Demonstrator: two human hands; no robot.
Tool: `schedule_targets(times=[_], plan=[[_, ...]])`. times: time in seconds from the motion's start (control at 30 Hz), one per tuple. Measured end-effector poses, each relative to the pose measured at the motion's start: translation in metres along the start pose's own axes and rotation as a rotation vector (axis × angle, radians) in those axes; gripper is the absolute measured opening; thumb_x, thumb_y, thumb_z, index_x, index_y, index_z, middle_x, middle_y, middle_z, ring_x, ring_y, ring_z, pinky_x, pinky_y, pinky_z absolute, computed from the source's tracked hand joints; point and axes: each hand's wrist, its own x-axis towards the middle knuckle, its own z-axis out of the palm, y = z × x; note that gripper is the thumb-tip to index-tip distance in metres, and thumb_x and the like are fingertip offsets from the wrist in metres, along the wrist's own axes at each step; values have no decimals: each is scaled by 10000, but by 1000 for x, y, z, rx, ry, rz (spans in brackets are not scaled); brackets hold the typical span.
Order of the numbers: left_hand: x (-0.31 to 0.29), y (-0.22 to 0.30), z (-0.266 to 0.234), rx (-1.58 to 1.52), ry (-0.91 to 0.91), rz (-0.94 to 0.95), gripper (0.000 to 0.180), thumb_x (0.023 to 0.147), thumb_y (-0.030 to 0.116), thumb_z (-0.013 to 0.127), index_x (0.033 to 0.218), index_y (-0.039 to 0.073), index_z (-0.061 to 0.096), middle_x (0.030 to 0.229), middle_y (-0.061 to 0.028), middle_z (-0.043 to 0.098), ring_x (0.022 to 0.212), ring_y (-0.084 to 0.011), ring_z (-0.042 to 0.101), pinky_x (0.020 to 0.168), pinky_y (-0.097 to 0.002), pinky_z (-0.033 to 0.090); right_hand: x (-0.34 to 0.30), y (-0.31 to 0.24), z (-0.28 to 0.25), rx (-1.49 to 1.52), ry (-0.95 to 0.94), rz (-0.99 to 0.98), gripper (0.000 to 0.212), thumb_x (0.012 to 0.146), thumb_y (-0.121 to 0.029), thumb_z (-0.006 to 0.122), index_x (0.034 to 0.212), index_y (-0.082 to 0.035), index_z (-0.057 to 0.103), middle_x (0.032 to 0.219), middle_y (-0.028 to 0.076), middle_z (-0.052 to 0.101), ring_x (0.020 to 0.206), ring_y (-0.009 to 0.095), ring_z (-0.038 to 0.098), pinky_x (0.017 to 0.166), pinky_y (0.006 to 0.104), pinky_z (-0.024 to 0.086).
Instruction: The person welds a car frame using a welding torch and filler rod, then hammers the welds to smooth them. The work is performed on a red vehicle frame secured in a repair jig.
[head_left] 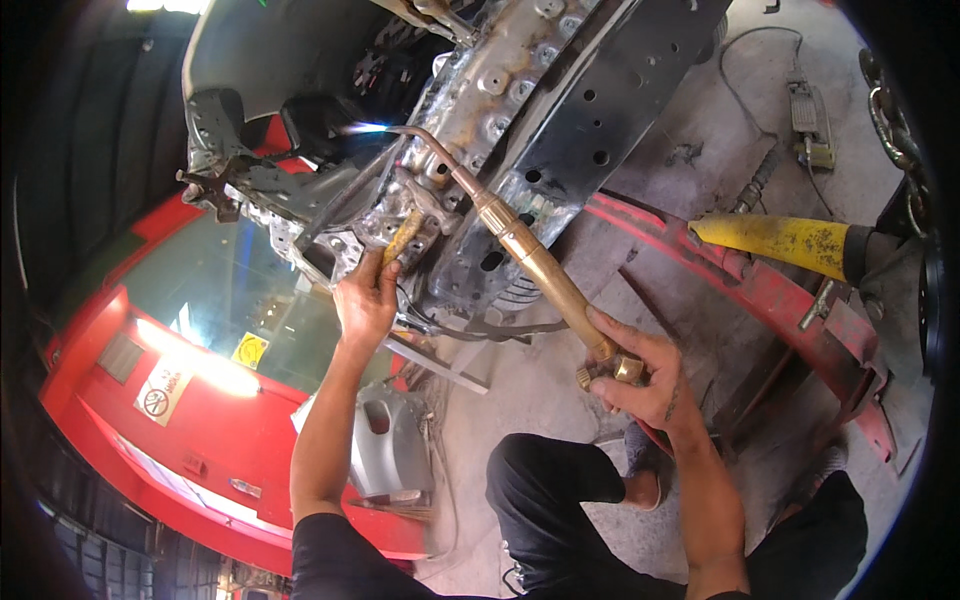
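Note:
My right hand (645, 375) is closed round the valve end of a long brass gas torch (540, 265). From its bent copper tip burns a blue-white flame (368, 128), pointing left over the bare metal of a vehicle frame (480, 85). In my left hand (366, 298) is the yellow handle of a hammer (404, 237), gripped between thumb and fingers. The hammer's grey head lies against or just above the worn metal bracket at the frame's end; whether they touch I cannot tell. Beside it runs a black rail (600, 110) with round holes.
A red steel beam (740, 285) with a yellow cylinder (775, 243) crosses the right side. Behind it hang chain links (890, 120). On the concrete floor lies a corded pedal-like unit (808, 115). A grey plastic panel (390, 450) stands near a red wall with a window (250, 310).

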Motion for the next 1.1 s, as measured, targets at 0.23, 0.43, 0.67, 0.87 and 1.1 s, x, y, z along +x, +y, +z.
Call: schedule_targets(times=[0.23,0.43,0.67,0.87,1.1], plan=[[-28,34,12,-228,-93,-148,344,1049,318,653,1174,3,713,778,-251,674,706,-438,700,636,-485,525,0,-9,-3,81,63,1,758,847,77,734,1569,-60,547,991,37,718,731,53,586,647,235,504],[-125,74,12,-323,-321,-148,281,969,273,740,1096,23,715,814,-211,698,737,-424,708,661,-491,547,2,-9,-2,92,140,14,763,867,76,722,1589,-62,518,947,16,689,700,53,576,601,234,502],[-221,86,39,-246,-517,-288,296,975,345,731,1032,54,722,842,-194,715,764,-428,713,658,-506,545,6,-13,-8,61,178,-16,761,878,67,715,1599,-56,502,956,-2,681,713,42,573,612,230,505],[-296,95,84,-224,-540,-427,305,993,382,702,1008,78,726,830,-219,729,814,-459,716,713,-548,546,9,-12,-5,51,193,-17,746,892,61,717,1597,-63,509,973,-1,682,721,37,574,610,232,505],[-300,105,84,-191,-503,-577,339,1001,407,684,1012,69,712,841,-243,733,848,-476,714,759,-567,542,8,-10,2,88,243,-68,761,909,71,694,1623,-71,468,964,-3,678,707,37,570,599,228,505]])
